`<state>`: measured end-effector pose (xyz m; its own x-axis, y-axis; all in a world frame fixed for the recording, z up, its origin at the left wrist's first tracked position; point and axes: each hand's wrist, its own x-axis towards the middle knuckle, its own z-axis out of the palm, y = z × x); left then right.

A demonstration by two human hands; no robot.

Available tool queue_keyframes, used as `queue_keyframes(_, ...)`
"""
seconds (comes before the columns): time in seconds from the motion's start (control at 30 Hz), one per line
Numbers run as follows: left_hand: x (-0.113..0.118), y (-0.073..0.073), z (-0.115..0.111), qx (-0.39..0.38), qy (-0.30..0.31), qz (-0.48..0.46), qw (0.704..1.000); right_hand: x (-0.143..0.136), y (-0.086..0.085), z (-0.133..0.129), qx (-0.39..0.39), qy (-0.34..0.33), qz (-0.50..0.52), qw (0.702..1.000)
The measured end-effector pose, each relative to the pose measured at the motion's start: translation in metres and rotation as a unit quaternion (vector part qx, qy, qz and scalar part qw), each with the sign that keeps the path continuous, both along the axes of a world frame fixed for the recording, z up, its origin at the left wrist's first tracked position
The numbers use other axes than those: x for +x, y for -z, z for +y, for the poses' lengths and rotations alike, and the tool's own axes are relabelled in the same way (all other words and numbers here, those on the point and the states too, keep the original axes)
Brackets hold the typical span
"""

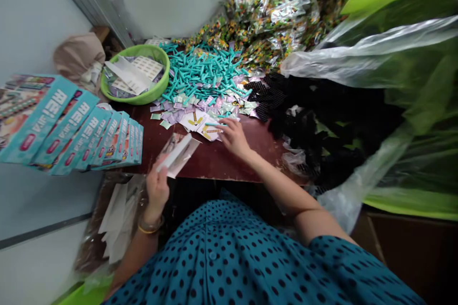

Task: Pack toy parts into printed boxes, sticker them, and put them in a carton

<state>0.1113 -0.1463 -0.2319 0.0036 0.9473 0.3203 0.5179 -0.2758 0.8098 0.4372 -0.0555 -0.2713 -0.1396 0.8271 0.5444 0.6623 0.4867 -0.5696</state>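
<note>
Head view: your left hand (157, 188) has its fingers closed around the lower end of a slim carton (181, 154), which it holds tilted above the near edge of the dark red surface (263, 145). Your right hand (233, 137) reaches out ahead of you, its fingers nearly together on one end of a teal stick (212, 124); the stick lies over white printed cards (195, 120) at the middle of the surface. Just beyond the cards is a scatter of small pastel packets (175, 115), and behind those a heap of teal sticks (203, 74). Left of the heap stands a green basket (165, 82) with white sheets (130, 75) inside. Leaning boxes (95, 133) stand in a row to the left of your left hand. Right of your right hand lies a pile of black material (332, 124), and bagged orange-and-green pieces (257, 24) are stacked at the back.
</note>
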Motion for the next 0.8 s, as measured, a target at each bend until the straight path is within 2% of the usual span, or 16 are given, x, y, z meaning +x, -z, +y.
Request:
queue_keyframes(0.07, 0.026, 0.019, 0.001, 0.040, 0.038, 0.045, 0.997, 0.031, 0.016, 0.027, -0.018, 0.046, -0.001, 0.999)
queue_keyframes(0.13, 0.044, 0.041, 0.003, 0.071, 0.075, 0.106, 0.989, 0.054, 0.028, 0.058, -0.032, 0.061, -0.005, 0.998)
queue_keyframes(0.23, 0.055, 0.073, 0.006, 0.075, 0.099, 0.191, 0.974, 0.071, 0.037, 0.110, -0.064, 0.081, -0.019, 0.994)
queue_keyframes(0.3, 0.054, 0.086, 0.010, 0.062, 0.098, 0.220, 0.969, 0.075, 0.038, 0.144, -0.092, 0.132, -0.023, 0.987)
queue_keyframes(0.37, 0.051, 0.092, 0.016, 0.059, 0.083, 0.232, 0.967, 0.080, 0.036, 0.172, -0.116, 0.192, -0.022, 0.974)
queue_keyframes(0.43, 0.048, 0.095, 0.022, 0.069, 0.070, 0.243, 0.965, 0.088, 0.034, 0.193, -0.129, 0.223, -0.019, 0.966)
queue_keyframes(0.57, 0.045, 0.102, 0.027, 0.120, 0.063, 0.267, 0.954, 0.114, 0.031, 0.217, -0.114, 0.209, -0.039, 0.970)
queue_keyframes(0.67, 0.044, 0.109, 0.025, 0.148, 0.061, 0.273, 0.949, 0.147, 0.029, 0.234, -0.113, 0.226, -0.066, 0.965)
queue_keyframes(0.8, 0.042, 0.114, 0.023, 0.157, 0.058, 0.273, 0.947, 0.205, 0.020, 0.264, -0.109, 0.325, -0.091, 0.935)
